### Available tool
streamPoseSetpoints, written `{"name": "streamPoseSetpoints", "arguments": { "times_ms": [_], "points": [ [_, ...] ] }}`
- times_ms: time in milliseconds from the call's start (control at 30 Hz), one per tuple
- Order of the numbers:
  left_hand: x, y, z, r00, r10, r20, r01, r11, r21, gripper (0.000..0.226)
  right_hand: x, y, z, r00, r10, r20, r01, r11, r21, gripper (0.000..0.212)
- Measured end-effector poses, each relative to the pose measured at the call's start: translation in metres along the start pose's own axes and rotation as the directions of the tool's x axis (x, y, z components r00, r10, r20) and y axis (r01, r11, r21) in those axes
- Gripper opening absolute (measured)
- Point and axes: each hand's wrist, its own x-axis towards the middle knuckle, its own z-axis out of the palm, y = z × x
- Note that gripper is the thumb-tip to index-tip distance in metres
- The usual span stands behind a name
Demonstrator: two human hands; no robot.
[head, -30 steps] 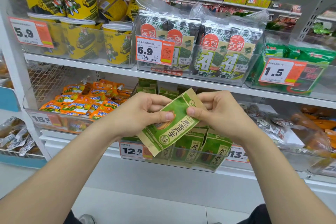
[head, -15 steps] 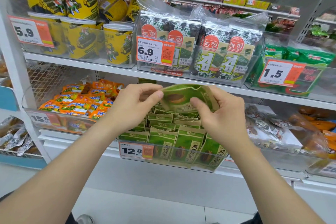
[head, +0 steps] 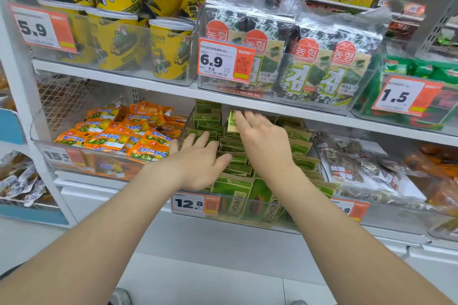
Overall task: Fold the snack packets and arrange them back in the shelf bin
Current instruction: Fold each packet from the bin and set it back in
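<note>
We see the green snack packets standing on edge in tight rows inside a clear shelf bin on the lower shelf. Each one is green-faced with a kraft-brown top, and those at the near wall show a dark nut picture and vertical lettering. A price tag reading 12.8 is fixed to the bin's near wall.

The left hand lies palm down on the left rows, its fingers spread and straight. The right hand stretches farther in, its fingers straight and close together. Their tips touch one paler packet that stands up at the far end of the bin. That part is blurred, and we cannot see the thumb.

The upper shelf board hangs just above the far rows, leaving little room over the right fingertips. On it stand yellow tubs at the left and dark seaweed packs at the right, with a 6.9 tag between them. Left of the green bin we see a bin of orange packets. To its right lie clear bagged snacks.
</note>
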Motion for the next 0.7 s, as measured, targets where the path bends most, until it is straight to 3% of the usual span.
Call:
{"name": "streamPoseSetpoints", "arguments": {
  "times_ms": [133,333,533,700],
  "points": [
    [-0.001,-0.003,0.0,1.0,0.026,0.004,-0.026,1.0,0.016,0.074,0.022,0.002,0.004,0.972,0.015,0.235,-0.05,0.988,0.145,0.068],
    [-0.001,-0.005,0.0,0.999,0.045,-0.002,-0.045,0.999,0.03,0.075,0.022,-0.003,0.001,0.967,0.078,0.241,-0.121,0.979,0.165,0.051],
    [-0.002,-0.004,-0.002,0.999,0.043,0.007,-0.043,0.999,0.016,0.074,0.027,0.003,0.008,0.93,0.109,0.351,-0.181,0.967,0.18,0.055],
    [-0.001,-0.002,-0.002,0.999,0.034,0.001,-0.034,0.999,0.003,0.072,0.059,-0.006,0.018,0.92,0.02,0.392,-0.123,0.963,0.24,0.049]
  ]
}}
